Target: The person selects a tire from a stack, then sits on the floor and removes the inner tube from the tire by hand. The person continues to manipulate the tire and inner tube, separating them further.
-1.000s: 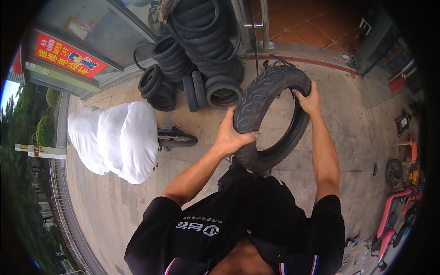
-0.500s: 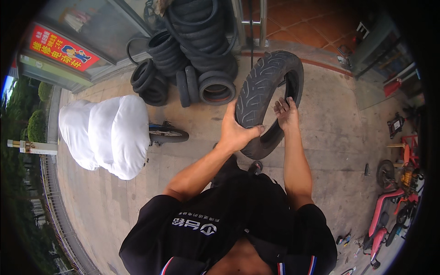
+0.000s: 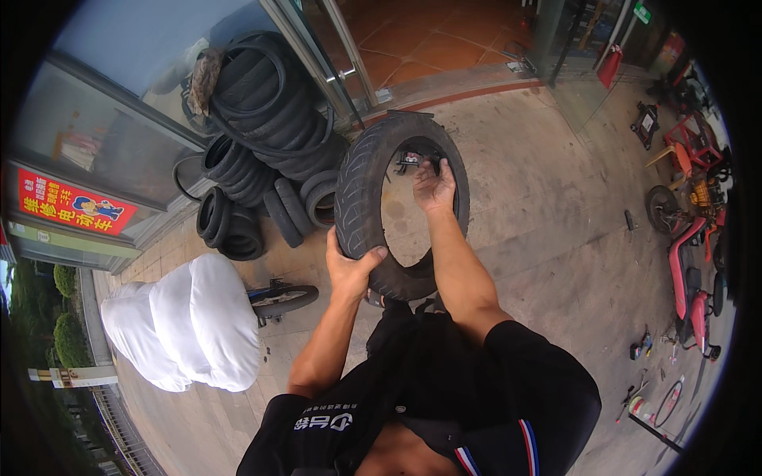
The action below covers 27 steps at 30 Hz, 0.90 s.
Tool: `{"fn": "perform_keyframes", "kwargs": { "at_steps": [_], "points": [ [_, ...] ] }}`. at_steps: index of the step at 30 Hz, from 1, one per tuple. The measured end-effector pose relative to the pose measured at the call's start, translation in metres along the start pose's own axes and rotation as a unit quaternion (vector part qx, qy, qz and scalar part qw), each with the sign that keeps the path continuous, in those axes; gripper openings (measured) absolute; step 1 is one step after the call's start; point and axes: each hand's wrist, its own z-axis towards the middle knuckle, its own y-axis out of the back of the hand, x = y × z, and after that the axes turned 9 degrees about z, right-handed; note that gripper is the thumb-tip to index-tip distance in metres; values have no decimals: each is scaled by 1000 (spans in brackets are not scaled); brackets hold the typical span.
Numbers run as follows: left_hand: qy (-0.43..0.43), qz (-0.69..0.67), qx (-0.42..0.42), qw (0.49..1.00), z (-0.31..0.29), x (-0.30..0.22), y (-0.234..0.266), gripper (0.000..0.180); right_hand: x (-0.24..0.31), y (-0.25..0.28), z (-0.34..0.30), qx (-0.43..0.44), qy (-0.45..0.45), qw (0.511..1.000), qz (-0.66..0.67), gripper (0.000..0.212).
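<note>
A black scooter tyre [image 3: 363, 190] with a deep grooved tread is held up in front of my chest, its round opening turned partly toward me. My left hand [image 3: 351, 271] clasps its lower left side, the thumb lying over the sidewall and the fingers behind the tread. Inside the opening, my right hand [image 3: 435, 189] shows its palm, with loosely bent fingers pointing up beside the right inner edge. Whether those fingertips touch the rubber is hard to see.
Stacked black tyres [image 3: 262, 119] lean by the glass front at the left. A white padded cover [image 3: 186, 325] drapes over a two-wheeler. On the right are a red scooter [image 3: 687, 270] and scattered tools [image 3: 641, 346]. A doorway opens onto a tiled floor [image 3: 429, 47].
The view has swung right, so the surroundings sit further left. The tyre has turned to show more of its opening, and my right hand stays inside it while my left keeps its grip.
</note>
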Motion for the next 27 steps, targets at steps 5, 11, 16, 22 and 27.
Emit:
{"fn": "perform_keyframes", "kwargs": {
  "at_steps": [5, 11, 16, 22, 27],
  "points": [
    [-16, 12, 23, 1000, -1, -1, 6, 83, -2, 9, 8, 25, -1, 1000, -3, 16],
    [3, -1, -5, 1000, -5, 3, 4, 78, -17, 3, 11, -86, 40, 995, 16, 8],
    [-58, 81, -42, 994, -8, 12, -1, 76, -24, -19, 21, -151, 38, 988, 11, 8],
    [-79, 67, -78, 992, 22, 31, -16, 77, -62, -16, -19, -172, -32, 984, -34, 7],
    [-75, 55, -99, 991, 59, 29, 1, 78, -37, -37, -29, -141, -47, 964, -218, 12]
  ]
}}
